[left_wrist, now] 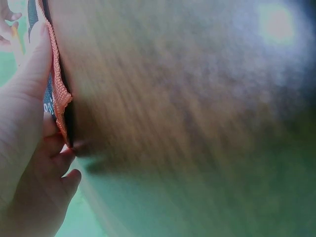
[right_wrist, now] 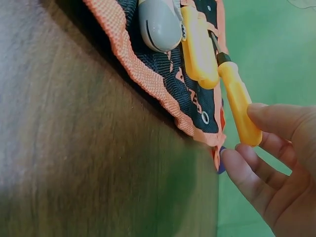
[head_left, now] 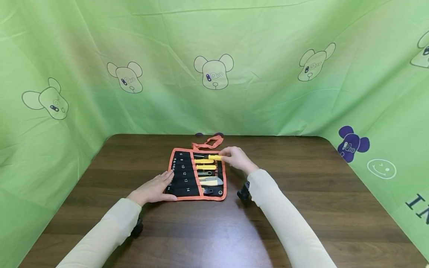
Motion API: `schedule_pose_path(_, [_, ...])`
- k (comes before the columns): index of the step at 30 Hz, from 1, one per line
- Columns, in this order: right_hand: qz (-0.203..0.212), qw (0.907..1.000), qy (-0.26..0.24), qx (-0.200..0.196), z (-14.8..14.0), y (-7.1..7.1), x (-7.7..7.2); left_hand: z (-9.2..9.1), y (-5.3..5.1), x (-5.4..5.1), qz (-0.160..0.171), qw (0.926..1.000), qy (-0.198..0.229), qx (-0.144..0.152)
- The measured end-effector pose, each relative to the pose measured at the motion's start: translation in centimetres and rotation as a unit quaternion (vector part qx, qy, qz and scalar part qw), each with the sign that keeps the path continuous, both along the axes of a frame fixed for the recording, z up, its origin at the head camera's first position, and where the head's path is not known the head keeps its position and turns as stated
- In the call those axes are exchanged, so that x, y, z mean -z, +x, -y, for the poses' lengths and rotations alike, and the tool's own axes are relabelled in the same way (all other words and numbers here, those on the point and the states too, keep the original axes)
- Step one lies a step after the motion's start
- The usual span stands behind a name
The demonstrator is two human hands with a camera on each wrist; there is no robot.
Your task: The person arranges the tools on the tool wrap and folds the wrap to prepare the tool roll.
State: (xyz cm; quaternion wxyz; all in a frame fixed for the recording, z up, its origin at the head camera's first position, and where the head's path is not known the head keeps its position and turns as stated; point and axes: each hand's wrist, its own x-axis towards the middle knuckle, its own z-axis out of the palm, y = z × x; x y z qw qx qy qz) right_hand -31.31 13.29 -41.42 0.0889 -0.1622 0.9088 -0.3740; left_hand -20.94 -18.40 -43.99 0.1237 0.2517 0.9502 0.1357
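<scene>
A black tool roll [head_left: 192, 178] with orange edging lies spread on the table. My left hand [head_left: 155, 189] rests on its left edge, fingers on the fabric and thumb along the lower left corner. At the roll's upper right, my right hand [head_left: 238, 159] pinches the yellow handle of a screwdriver [right_wrist: 239, 103]. That screwdriver's dark shaft still enters the pocket band, and its handle is raised off the fabric. Below it sit two yellow handles [head_left: 206, 167], a small wrench [head_left: 205, 173], a grey and cream utility knife [head_left: 212, 181] and a black-ended tool [head_left: 207, 190] whose kind is unclear.
The brown wooden table [head_left: 301, 193] surrounds the roll. An orange tie strap [head_left: 209, 142] loops from the roll's far edge. Behind the table hangs a green curtain [head_left: 254, 108] printed with bear faces. Each wrist carries a small black camera [head_left: 244, 191].
</scene>
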Motion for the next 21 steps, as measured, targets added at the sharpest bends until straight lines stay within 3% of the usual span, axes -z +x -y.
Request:
schedule_pose_path(15, [-0.082,0.9966,-0.006,-0.01,1.6,-0.5,0.5,0.0,-0.1,0.0,0.0,1.0,-0.001,-0.002])
schedule_pose_path(21, [-0.076,0.9971,-0.006,0.003,2.3,-0.6,0.8,0.0,-0.1,0.0,-0.003,1.0,-0.002,0.003])
